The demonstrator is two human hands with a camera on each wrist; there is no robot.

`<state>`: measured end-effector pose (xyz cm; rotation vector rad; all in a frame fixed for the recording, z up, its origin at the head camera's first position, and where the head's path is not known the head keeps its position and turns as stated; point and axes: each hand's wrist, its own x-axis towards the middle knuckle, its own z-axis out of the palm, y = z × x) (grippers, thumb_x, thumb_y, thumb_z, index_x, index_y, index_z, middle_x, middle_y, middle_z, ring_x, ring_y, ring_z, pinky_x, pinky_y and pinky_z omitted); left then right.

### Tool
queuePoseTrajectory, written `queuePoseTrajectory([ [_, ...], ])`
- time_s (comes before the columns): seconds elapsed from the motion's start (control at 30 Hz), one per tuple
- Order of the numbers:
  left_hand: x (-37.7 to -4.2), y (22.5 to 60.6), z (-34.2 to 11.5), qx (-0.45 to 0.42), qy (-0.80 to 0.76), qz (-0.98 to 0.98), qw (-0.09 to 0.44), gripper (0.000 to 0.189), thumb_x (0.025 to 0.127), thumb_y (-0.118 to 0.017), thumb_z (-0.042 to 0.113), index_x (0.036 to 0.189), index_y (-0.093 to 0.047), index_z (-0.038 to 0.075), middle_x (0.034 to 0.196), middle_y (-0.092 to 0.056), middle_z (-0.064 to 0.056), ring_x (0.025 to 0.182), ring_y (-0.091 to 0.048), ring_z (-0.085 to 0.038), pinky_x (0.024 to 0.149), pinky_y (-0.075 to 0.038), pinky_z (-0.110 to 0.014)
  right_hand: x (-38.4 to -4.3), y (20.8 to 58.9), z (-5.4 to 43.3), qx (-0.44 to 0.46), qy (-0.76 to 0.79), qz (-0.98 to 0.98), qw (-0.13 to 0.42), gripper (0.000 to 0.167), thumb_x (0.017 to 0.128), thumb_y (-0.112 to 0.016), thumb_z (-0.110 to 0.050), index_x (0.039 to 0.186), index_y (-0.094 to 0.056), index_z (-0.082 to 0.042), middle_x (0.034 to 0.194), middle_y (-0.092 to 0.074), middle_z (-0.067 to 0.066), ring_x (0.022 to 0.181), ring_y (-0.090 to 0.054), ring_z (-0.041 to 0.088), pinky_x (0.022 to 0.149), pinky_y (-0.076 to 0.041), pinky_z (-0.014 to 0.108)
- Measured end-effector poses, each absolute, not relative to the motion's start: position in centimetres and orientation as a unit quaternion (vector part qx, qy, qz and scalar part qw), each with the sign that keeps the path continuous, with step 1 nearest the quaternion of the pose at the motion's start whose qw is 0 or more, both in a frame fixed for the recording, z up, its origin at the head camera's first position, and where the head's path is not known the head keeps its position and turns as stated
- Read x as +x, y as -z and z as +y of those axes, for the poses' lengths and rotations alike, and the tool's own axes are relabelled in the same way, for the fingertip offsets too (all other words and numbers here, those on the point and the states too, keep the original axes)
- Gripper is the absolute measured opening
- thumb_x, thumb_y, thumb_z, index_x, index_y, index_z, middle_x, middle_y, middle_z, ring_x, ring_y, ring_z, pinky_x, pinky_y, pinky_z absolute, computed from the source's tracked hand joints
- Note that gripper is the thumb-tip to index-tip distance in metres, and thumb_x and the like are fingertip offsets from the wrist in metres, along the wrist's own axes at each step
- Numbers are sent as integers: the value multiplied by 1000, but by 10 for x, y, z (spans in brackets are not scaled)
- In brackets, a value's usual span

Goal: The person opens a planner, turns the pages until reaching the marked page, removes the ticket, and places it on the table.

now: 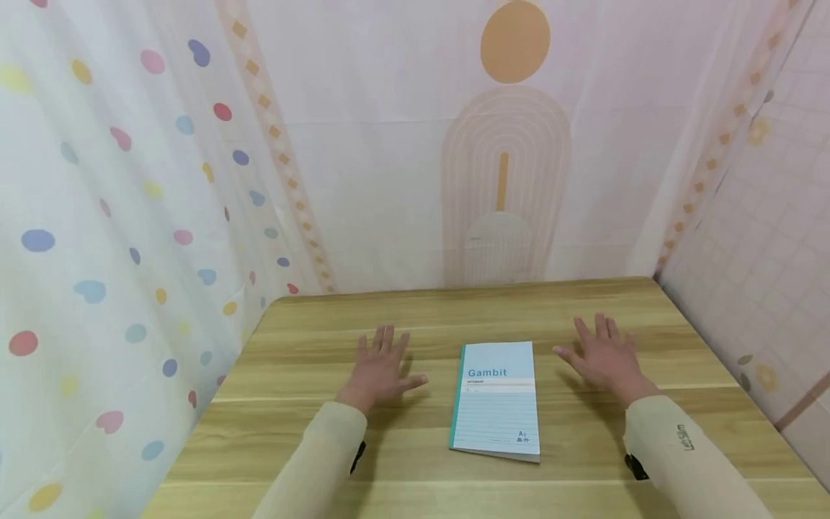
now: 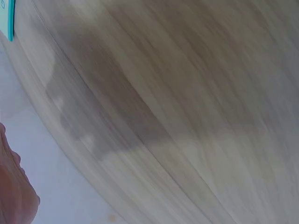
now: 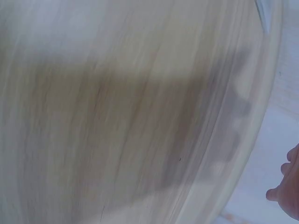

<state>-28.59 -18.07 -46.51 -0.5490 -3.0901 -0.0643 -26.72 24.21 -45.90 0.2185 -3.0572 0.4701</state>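
Note:
A notebook (image 1: 496, 411) with a pale blue and white cover, a teal spine and the word "Gambit" lies flat between my hands. Left of it, my left hand (image 1: 381, 371) is held above the table with its fingers spread, holding nothing. On the other side my right hand (image 1: 607, 360) also hovers with spread fingers and holds nothing. Neither hand touches the notebook. The left wrist view shows a teal-edged corner of the notebook (image 2: 7, 18) at top left and part of the left hand (image 2: 16, 186). Part of the right hand (image 3: 289, 186) shows at the right wrist view's edge.
The wood-grain table (image 1: 311, 324) has rounded far corners. Behind it hangs a pale curtain (image 1: 376, 144) with an arch pattern. A white curtain with coloured dots (image 1: 130, 288) hangs at the left, and a pale checked one (image 1: 765, 252) at the right.

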Motion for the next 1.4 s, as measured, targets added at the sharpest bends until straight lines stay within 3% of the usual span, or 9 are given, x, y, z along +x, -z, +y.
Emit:
queuePoseTrajectory([
  [0.3, -285, 467, -161, -214, 41, -976, -12, 100, 87, -55, 73, 159, -23, 11, 163, -12, -22, 150, -5, -37, 115, -6, -65, -265, 459, 233, 79, -181, -980, 32, 88, 100, -41, -61, 154, -24, 6, 154, -9, 42, 139, -12, 61, 104, -13, 78],
  [0.57, -279, 467, -150, -246, 91, -965, -31, 96, 88, -61, 66, 158, -27, 10, 164, -13, -18, 150, -8, -37, 116, -8, -63, -262, 461, 224, 97, -232, -967, 38, 79, 103, -48, -49, 151, -26, 10, 149, -22, 43, 132, -25, 64, 102, -23, 76],
  [0.9, -276, 473, -144, -281, 116, -949, -84, 100, 85, -64, 67, 159, -24, 12, 163, -19, -14, 150, -12, -36, 117, -9, -60, -253, 466, 210, 100, -343, -934, 13, 70, 103, -54, -37, 151, -29, 8, 147, -35, 37, 132, -35, 56, 104, -31, 68],
  [1.17, -271, 477, -143, -280, 137, -944, -107, 99, 83, -67, 66, 158, -28, 16, 162, -24, -9, 150, -15, -32, 118, -9, -55, -240, 468, 199, 90, -423, -901, -27, 62, 104, -55, -30, 149, -34, 8, 139, -47, 33, 118, -55, 44, 92, -50, 52],
  [1.4, -271, 480, -143, -288, 140, -941, -114, 94, 83, -66, 67, 156, -33, 18, 162, -26, -8, 149, -18, -32, 118, -12, -56, -229, 471, 191, 61, -457, -886, -44, 54, 102, -58, -22, 145, -42, 7, 128, -57, 25, 107, -60, 34, 82, -54, 40],
])
